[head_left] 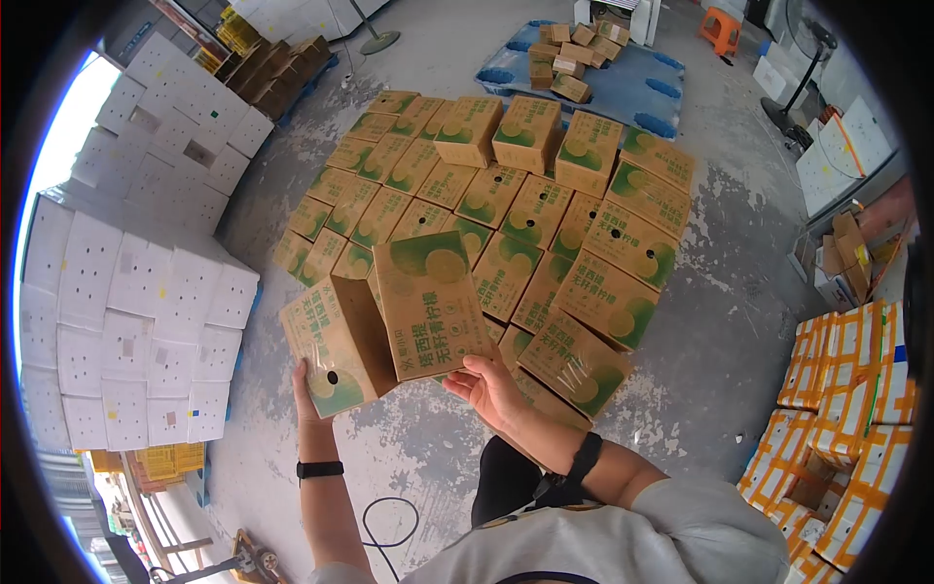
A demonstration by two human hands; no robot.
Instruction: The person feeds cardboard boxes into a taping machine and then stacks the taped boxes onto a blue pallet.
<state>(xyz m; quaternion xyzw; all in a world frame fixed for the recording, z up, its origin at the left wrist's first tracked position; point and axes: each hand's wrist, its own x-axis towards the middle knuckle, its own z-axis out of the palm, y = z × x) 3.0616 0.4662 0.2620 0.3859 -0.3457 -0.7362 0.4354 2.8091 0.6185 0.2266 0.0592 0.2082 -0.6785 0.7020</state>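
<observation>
My left hand (306, 392) grips the outer left side of a printed cardboard box (326, 346), which is tilted and has a dark round hole near its lower edge. Against it leans another cardboard box (428, 307) with green citrus print and Chinese lettering. My right hand (484, 389) holds that one by its lower right corner, thumb on the face and fingers curled underneath. Both boxes are up close in front of me, overlapping the rows behind. A shadowed brown face shows between them.
Many similar boxes (540, 209) cover the floor ahead in rows, a few standing higher. Behind lies a blue pallet (632, 92) with small cartons. White perforated boxes (126, 321) are stacked left, orange-taped white boxes (846, 389) right. A black cable (391, 501) loops on the floor.
</observation>
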